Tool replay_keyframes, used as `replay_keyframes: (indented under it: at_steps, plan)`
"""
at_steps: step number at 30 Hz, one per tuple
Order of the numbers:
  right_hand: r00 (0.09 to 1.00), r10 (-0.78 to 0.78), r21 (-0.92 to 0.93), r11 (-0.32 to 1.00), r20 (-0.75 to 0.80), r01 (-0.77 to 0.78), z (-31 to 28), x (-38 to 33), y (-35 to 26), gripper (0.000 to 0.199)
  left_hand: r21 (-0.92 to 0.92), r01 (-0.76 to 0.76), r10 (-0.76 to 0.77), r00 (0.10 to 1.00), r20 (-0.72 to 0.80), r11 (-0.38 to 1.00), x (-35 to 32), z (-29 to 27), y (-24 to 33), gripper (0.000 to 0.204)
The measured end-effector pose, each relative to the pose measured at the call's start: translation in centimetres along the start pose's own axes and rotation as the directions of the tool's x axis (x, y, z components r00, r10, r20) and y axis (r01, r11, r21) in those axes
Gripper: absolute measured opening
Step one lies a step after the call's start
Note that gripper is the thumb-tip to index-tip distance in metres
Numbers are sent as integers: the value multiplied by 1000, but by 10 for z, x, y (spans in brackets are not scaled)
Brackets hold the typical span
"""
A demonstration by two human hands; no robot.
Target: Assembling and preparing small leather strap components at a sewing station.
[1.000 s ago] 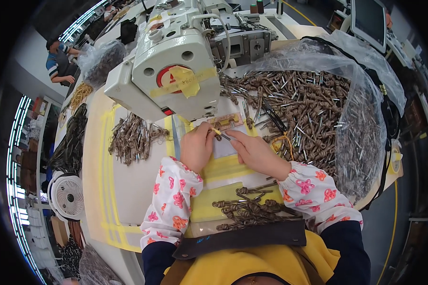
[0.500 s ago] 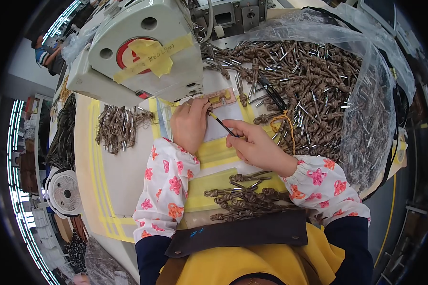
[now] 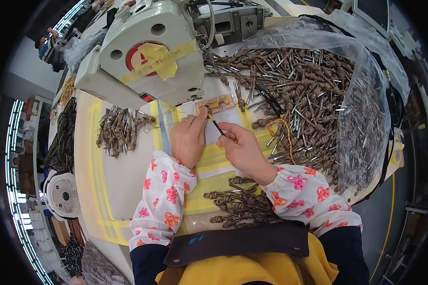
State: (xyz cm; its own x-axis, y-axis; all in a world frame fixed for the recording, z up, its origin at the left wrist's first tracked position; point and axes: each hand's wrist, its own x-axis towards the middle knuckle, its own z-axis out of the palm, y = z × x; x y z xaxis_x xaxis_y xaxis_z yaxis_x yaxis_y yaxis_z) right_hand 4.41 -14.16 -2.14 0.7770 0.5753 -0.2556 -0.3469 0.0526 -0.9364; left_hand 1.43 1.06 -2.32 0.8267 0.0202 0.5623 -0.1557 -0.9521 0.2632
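Note:
My left hand (image 3: 188,142) lies palm down, its fingers together and their tips at the lower left corner of a small pinkish-tan jig (image 3: 222,101). A bit of brown cord shows by those fingertips, but what they grip is mostly hidden. In my right hand (image 3: 242,149) is a thin black stick-like tool (image 3: 217,125) with a yellowish section near its far end, pinched between thumb and fingers. Its tip points up and left, meeting the spot by my left fingertips. A white sheet (image 3: 215,133) lies under the tool.
Ahead stands a white sewing machine (image 3: 176,78). A large heap of knotted brown cords with metal tips (image 3: 304,90) covers the right side, beside clear plastic (image 3: 366,128) and black snips (image 3: 271,99). Smaller cord piles lie left (image 3: 119,128) and near me (image 3: 242,202).
My right hand and the tool have shifted slightly left and toward me. The left hand has dropped a little from the jig, so more of the jig shows. The whole view has moved slightly.

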Motion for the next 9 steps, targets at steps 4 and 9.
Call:
replay_keyframes:
  at_steps: [4,9]
  plan:
    - [996,-87,-36,996,-17,87,-5,10,1,33,35,63,-63,998,7,997,0,4,7,31]
    - [995,-92,-130,987,37,96,-4,12,-20,31,146,47,-57,996,64,988,-6,-4,5,37]
